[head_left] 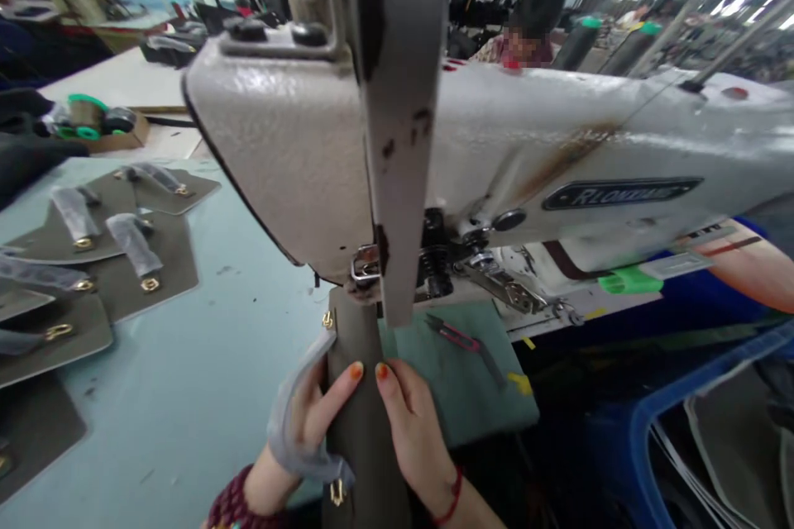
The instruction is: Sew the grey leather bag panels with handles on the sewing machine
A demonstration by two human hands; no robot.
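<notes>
At a sewing machine (pixel 298 149), left hand (pixel 303 430) and right hand (pixel 415 430) grip an olive strap (pixel 363 421).

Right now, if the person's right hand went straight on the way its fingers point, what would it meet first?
The olive strap comes first: the right hand touches its edge, though depth is hard to judge from this view.

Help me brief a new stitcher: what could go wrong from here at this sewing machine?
The left hand and right hand grip the olive strap just below the metal foot, so fingers could stray toward it. The gold ring on the strap's edge might catch on the foot. The red-handled snips lie on the green mat beside the strap and could get knocked off or snag it.
</notes>
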